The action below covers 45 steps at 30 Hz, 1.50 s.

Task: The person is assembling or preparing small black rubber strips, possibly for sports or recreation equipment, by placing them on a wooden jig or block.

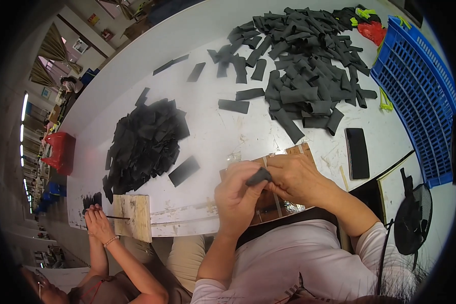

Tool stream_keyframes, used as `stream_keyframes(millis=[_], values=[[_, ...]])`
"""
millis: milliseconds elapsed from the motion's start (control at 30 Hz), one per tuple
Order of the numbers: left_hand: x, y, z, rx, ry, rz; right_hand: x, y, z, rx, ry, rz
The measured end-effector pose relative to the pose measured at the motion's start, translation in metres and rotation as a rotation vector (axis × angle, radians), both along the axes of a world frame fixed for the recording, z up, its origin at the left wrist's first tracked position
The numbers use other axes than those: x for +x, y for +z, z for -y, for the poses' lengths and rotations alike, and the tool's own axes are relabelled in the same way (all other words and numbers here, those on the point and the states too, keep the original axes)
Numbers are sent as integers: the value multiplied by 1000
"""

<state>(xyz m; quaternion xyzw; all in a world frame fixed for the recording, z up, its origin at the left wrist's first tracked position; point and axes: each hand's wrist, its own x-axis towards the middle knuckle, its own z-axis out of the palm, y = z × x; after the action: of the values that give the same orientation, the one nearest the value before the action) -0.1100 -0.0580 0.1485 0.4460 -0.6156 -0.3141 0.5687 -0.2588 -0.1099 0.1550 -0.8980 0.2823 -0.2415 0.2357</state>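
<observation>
My left hand (236,195) is closed around a small rolled piece of black fabric (259,177), whose open end faces up between thumb and fingers. Beside it, my right hand (296,173) has its fingers curled in against the piece's right side; the fingertips are partly hidden. Both hands are just above a brown board (305,151) at the table's near edge. Beyond them spreads a large heap of black fabric tubes (309,76). Flat black fabric pieces form a second pile (146,139) to the left, with one loose piece (184,171) nearer to me.
A blue plastic basket (415,96) stands at the right, near a dark phone (357,153). A red bag (372,33) lies at the far right. On the left, a co-worker's hands (99,223) work beside a wooden block (131,218). A red container (61,153) is beyond.
</observation>
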Motion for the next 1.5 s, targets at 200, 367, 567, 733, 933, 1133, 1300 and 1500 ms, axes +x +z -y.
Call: stream_keyframes(millis=[200,367,567,733,933,1133,1300,1500], values=[[2,-15,-1,21,-15,179,3,-41,-10,4,-80,130],[-2,-9,-11,147,-68,-361,1,-4,-9,18,-56,61],[5,-34,-15,39,79,-271,10,-23,-9,-65,-79,107],[1,-32,-10,5,129,-205,10,-27,-12,-41,-107,196],[-2,-26,-17,-38,126,-513,13,-17,-10,-125,-61,104],[-13,-21,-12,11,109,-552,9,-30,-10,-2,-78,210],[-2,-6,-1,82,-118,-341,4,-11,-8,1,9,167],[0,-6,0,168,-78,53,0,-55,-11,87,-12,139]])
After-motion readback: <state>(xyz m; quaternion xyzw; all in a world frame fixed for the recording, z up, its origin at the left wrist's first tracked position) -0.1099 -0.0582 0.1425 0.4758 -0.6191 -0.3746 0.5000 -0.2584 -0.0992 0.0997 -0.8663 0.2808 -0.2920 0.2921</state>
